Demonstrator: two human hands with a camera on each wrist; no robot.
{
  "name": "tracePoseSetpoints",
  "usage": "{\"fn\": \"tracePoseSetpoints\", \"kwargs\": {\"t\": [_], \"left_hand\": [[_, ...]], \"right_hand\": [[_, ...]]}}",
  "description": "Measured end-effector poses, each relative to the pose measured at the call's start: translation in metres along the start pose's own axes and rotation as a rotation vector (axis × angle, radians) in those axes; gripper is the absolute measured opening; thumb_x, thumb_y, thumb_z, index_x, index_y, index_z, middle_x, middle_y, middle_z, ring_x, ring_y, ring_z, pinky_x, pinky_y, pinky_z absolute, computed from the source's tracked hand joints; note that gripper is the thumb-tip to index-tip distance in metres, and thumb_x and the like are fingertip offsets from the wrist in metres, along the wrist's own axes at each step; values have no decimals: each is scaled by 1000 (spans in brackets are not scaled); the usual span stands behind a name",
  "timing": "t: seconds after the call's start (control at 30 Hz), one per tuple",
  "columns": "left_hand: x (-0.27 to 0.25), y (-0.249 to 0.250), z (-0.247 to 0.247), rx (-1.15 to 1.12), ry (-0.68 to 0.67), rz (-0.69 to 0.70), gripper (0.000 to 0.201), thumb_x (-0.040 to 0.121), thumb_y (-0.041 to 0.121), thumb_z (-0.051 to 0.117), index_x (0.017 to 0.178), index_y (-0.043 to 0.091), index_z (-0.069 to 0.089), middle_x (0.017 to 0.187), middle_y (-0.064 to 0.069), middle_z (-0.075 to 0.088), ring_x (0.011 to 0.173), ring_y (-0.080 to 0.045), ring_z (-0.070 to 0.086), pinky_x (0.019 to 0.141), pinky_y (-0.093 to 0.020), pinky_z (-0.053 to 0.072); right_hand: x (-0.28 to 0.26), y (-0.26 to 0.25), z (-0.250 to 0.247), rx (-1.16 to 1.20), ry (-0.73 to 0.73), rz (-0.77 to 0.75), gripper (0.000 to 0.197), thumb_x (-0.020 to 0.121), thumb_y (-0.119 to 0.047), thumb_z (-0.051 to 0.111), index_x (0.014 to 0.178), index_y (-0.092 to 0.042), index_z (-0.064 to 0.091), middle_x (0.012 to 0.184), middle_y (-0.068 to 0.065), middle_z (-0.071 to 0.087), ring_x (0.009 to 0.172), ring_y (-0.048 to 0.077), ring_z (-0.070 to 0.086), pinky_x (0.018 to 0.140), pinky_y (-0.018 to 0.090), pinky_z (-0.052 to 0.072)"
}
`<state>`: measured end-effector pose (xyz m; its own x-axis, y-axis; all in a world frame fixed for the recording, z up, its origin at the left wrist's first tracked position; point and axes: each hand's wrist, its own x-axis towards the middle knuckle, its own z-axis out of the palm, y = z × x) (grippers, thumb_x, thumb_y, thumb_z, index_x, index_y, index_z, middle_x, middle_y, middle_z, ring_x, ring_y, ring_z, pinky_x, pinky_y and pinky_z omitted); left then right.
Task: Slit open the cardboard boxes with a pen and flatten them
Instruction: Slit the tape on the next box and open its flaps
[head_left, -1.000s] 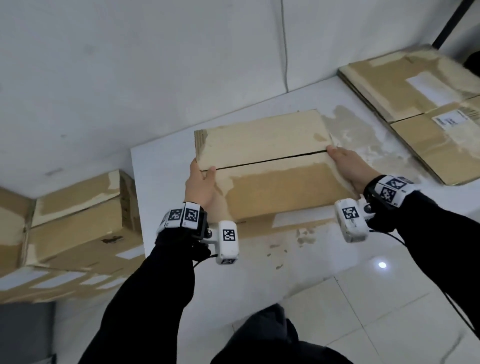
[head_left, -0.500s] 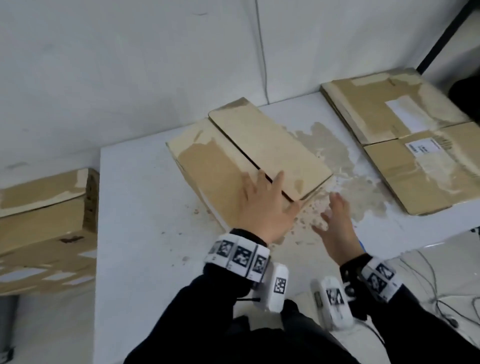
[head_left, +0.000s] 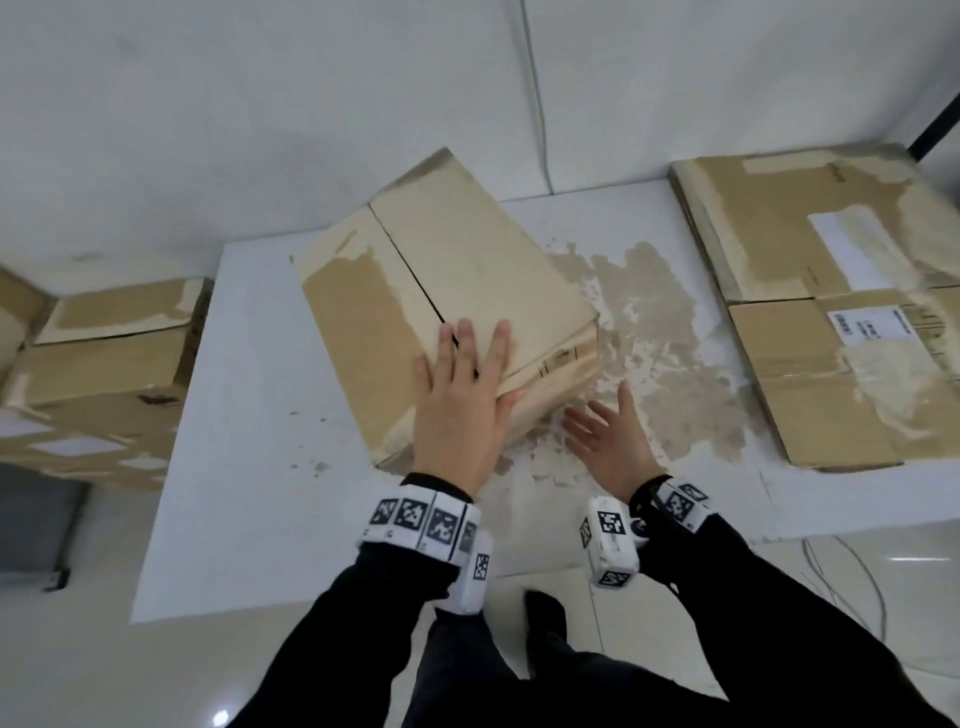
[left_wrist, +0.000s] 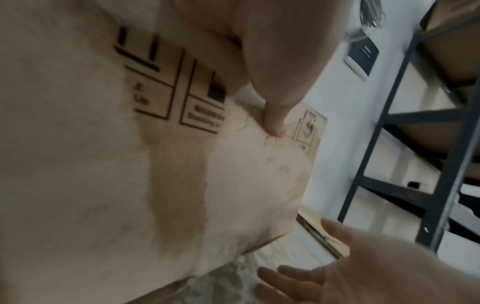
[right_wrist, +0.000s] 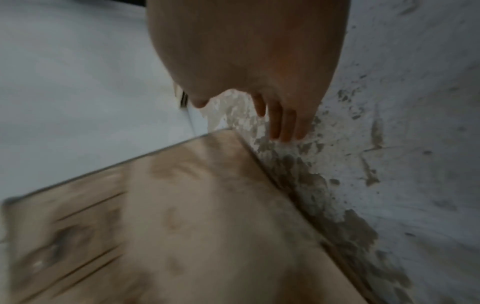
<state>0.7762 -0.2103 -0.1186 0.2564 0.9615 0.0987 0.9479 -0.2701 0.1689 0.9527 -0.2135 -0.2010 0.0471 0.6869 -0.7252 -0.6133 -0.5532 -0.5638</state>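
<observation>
On the middle of the white table (head_left: 249, 415), turned askew to its edges, stands the cardboard box (head_left: 467, 270), still in its box shape, with its two top flaps meeting at a dark slit (head_left: 410, 270) that runs from the far side toward the near one. Much of its brown skin is peeled to a paler layer, and printed handling marks (left_wrist: 166, 88) show on the side wall facing the near edge. The left hand (head_left: 460, 405) lies flat on the top at the box's near corner, fingers straight and spread across the slit, its thumb (left_wrist: 272, 115) reaching over the rim onto that side wall. The right hand (head_left: 615, 441) is just beside the box, over the tabletop toward the near edge, palm turned toward the box and fingers loosely spread, holding nothing; whether it touches the table I cannot tell. Beneath it a patch of torn paper residue (head_left: 665, 353) is stuck to the surface, spreading from the box toward the right edge. Along the right edge lie flattened cartons (head_left: 831, 312) bearing white labels. Off the left edge more boxes (head_left: 104, 364) are stacked. A dark metal shelf rack (left_wrist: 428, 144) shows in the left wrist view
</observation>
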Motion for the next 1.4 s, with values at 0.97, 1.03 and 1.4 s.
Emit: {"fn": "tracePoseSetpoints", "kwargs": {"t": [0.97,1.03,1.4], "left_hand": [[-37,-116,-71,-869,462,-722,51,88,41,62,135,27,48,125,5,56,116,-17,54,100,-36,43],[-39,-124,-71,-879,445,-710,51,88,42,61,135,27,48,126,5,57,114,-17,55,99,-36,44],[-67,-176,-38,-1031,221,-854,69,80,57,64,135,19,44,127,-2,57,112,-22,56,98,-45,46]], "right_hand": [[-63,4,47,-1252,-202,-1052,49,94,-40,46,139,-22,42,145,-3,40,132,7,32,112,30,24],[-39,0,-7,-1320,189,-843,47,92,-29,55,133,-10,44,136,11,45,125,22,40,104,35,33],[-12,13,-40,-1276,275,-565,15,99,-18,44,103,-6,50,82,13,62,64,29,55,58,36,45]]}}
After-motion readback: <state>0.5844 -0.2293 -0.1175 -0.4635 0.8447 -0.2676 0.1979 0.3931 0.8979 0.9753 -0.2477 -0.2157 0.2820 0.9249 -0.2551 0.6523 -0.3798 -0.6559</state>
